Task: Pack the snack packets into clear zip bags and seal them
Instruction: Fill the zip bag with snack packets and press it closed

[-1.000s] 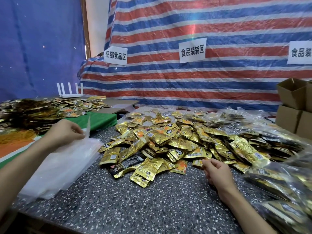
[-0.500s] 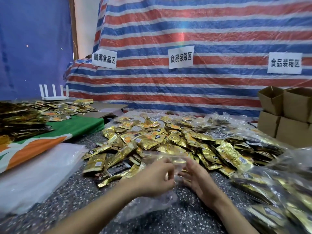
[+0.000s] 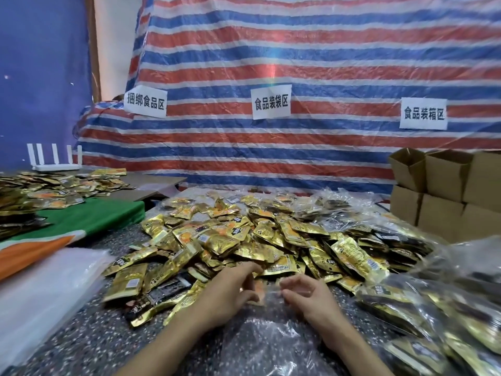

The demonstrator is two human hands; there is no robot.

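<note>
A large heap of gold snack packets [image 3: 244, 240] covers the speckled table [image 3: 89, 337]. One clear zip bag [image 3: 267, 329] lies in front of me between my forearms, its mouth toward the heap. My left hand [image 3: 230, 291] pinches the left side of the bag's mouth, fingers reaching to the edge of the heap. My right hand [image 3: 306, 294] grips the right side of the mouth with curled fingers. The two hands are a short gap apart. An orange packet [image 3: 259, 290] shows between them at the bag's mouth.
A stack of empty clear bags [image 3: 46, 289] lies at the left. Filled clear bags [image 3: 439, 316] pile up at the right. Cardboard boxes [image 3: 447, 191] stand at the back right. A green and orange cloth [image 3: 81, 221] with more packets lies at the back left.
My left hand took one clear bag off the left stack and brought it to the middle. Both hands now hold its mouth and have spread slightly apart near the heap.
</note>
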